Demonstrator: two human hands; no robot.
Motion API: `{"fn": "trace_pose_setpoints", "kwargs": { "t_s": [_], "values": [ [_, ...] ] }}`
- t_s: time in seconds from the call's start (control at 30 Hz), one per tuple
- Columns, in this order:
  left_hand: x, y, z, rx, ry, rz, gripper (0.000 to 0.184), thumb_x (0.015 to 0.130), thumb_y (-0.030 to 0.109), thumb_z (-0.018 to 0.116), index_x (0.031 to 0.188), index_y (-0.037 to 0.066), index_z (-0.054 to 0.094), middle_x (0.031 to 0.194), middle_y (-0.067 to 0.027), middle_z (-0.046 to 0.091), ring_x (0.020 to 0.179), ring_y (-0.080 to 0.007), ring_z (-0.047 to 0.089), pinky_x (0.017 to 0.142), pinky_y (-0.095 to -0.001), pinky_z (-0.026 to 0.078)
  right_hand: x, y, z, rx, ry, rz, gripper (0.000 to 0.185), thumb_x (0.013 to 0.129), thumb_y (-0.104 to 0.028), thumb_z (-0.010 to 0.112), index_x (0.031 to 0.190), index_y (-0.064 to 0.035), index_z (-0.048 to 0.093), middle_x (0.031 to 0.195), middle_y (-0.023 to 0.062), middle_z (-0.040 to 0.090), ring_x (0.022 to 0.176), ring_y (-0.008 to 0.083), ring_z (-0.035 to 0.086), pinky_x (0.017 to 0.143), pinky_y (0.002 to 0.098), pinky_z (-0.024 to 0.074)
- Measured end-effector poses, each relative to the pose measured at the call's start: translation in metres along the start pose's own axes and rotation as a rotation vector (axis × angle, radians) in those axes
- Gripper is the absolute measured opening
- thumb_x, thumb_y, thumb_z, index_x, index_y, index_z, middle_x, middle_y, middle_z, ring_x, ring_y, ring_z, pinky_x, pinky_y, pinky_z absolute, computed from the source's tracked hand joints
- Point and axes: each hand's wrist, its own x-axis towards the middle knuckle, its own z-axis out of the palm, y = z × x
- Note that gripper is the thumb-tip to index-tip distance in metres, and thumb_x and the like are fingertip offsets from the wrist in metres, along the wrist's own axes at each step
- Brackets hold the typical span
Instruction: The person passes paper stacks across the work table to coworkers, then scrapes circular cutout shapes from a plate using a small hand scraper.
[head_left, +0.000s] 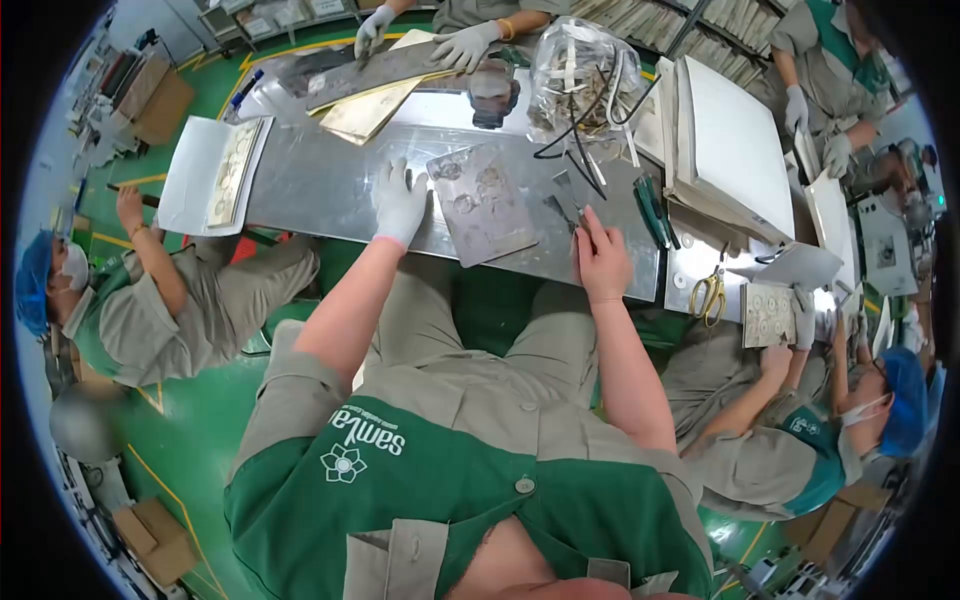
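A worker's bare right hand (pixel 603 260) holds a narrow-bladed scraper (pixel 566 188), fingers clamped around its handle, while the gloved left hand (pixel 402 205) lies palm down, fingers slightly apart, beside a patterned grey plate (pixel 482 205). Whether that glove touches the plate is hard to tell from here. The plate lies flat but askew at the middle of the table's near edge, one corner at the brink. Good work here, in this onlooker's judgement, calls for drawing that corner inward, pressing the plate down with the gloved palm, and keeping the blade low and angled away from both hands; the bare fingers look the more exposed.

The shiny metal table (pixel 330 170) carries green-handled tools (pixel 652 212) by its right edge and a clear plastic bag (pixel 585 75) near the far right corner. At the far edge, a co-worker's gloved hands (pixel 466 46) rest on a long dark plate (pixel 375 80). Yellow-handled scissors (pixel 711 297) lie on a neighbouring surface to the right. Colleagues in blue caps sit at either side, above a green floor (pixel 215 410) marked with yellow lines.
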Motion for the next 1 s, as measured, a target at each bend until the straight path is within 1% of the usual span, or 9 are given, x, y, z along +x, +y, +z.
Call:
{"fn": "trace_pose_setpoints", "kwargs": {
  "t_s": [0.13,0.33,0.37,0.5,0.67,0.73,0.77,0.87,1.0],
  "values": [
    [-0.016,-0.013,-0.013,0.067,-0.076,0.146,0.052,0.09,0.032,0.063,0.129,-0.002,0.058,0.134,-0.0235,0.056,0.127,-0.0413,0.048,0.11,-0.049,0.035,0.0,0.0,-0.001,0.005,-0.009,-0.001,0.038,0.091,-0.034,0.067,0.128,-0.0367,0.065,0.091,0.0033,0.063,0.077,0.0258,0.066,0.067,0.0377,0.0527],
    [-0.016,-0.007,-0.012,0.122,-0.096,0.14,0.049,0.088,0.033,0.061,0.126,0.002,0.06,0.135,-0.0199,0.055,0.129,-0.038,0.046,0.112,-0.0516,0.031,-0.015,-0.004,-0.017,0.123,-0.157,0.138,0.04,0.091,-0.033,0.067,0.132,-0.0302,0.064,0.089,0.0069,0.062,0.079,0.0294,0.064,0.074,0.0386,0.0523],
    [-0.016,-0.007,-0.012,0.122,-0.104,0.148,0.048,0.088,0.033,0.061,0.126,0.002,0.06,0.134,-0.0197,0.056,0.128,-0.0375,0.047,0.112,-0.0515,0.031,-0.023,-0.007,-0.022,0.195,-0.178,0.169,0.042,0.092,-0.028,0.068,0.133,-0.0223,0.063,0.095,0.0083,0.066,0.083,0.0246,0.066,0.079,0.0345,0.052],
    [-0.001,-0.008,-0.004,0.055,-0.125,0.141,0.048,0.091,0.032,0.058,0.128,0.003,0.058,0.136,-0.0199,0.054,0.129,-0.0371,0.047,0.113,-0.0513,0.03,-0.06,-0.01,-0.033,0.475,-0.222,0.32,0.044,0.092,-0.02,0.071,0.134,-0.0098,0.061,0.111,0.0125,0.07,0.098,0.0138,0.066,0.088,0.0279,0.0494],
    [0.023,0.001,0.016,0.02,-0.157,0.219,0.05,0.094,0.035,0.053,0.134,0.005,0.055,0.141,-0.017,0.052,0.132,-0.0352,0.045,0.115,-0.051,0.027,-0.083,-0.017,-0.05,0.593,-0.222,0.317,0.045,0.09,-0.016,0.073,0.133,-0.0082,0.062,0.109,0.0116,0.07,0.098,0.015,0.066,0.088,0.0283,0.0498],
    [0.028,0.01,0.013,0.018,-0.254,0.217,0.05,0.094,0.038,0.053,0.133,0.006,0.057,0.137,-0.015,0.056,0.131,-0.0336,0.046,0.116,-0.0504,0.026,-0.08,-0.039,-0.07,0.396,-0.333,0.262,0.044,0.093,-0.017,0.07,0.133,-0.0038,0.06,0.114,0.011,0.07,0.101,0.0111,0.063,0.089,0.0255,0.0485],
    [0.026,0.012,0.015,0.005,-0.232,0.235,0.051,0.093,0.039,0.054,0.132,0.007,0.058,0.134,-0.0146,0.058,0.13,-0.0332,0.047,0.116,-0.0499,0.026,-0.081,-0.044,-0.072,0.332,-0.336,0.187,0.043,0.092,-0.018,0.07,0.133,-0.0104,0.062,0.1,0.0093,0.07,0.09,0.0148,0.066,0.081,0.0269,0.0508],
    [0.023,0.011,0.014,-0.028,-0.192,0.258,0.052,0.092,0.043,0.057,0.13,0.008,0.06,0.128,-0.0144,0.062,0.129,-0.0323,0.048,0.116,-0.0485,0.026,-0.068,-0.093,-0.09,0.051,-0.506,0.016,0.044,0.092,-0.021,0.069,0.135,-0.0214,0.061,0.088,0.0077,0.063,0.077,0.0226,0.065,0.07,0.0319,0.0518],
    [0.019,0.014,0.012,-0.039,-0.219,0.219,0.06,0.089,0.048,0.059,0.131,0.006,0.059,0.133,-0.0168,0.059,0.133,-0.0341,0.045,0.117,-0.0486,0.025,-0.053,-0.133,-0.086,-0.206,-0.614,-0.203,0.043,0.095,-0.028,0.06,0.137,-0.0328,0.056,0.087,0.0089,0.058,0.071,0.0301,0.064,0.062,0.0417,0.0517]
  ]
}}
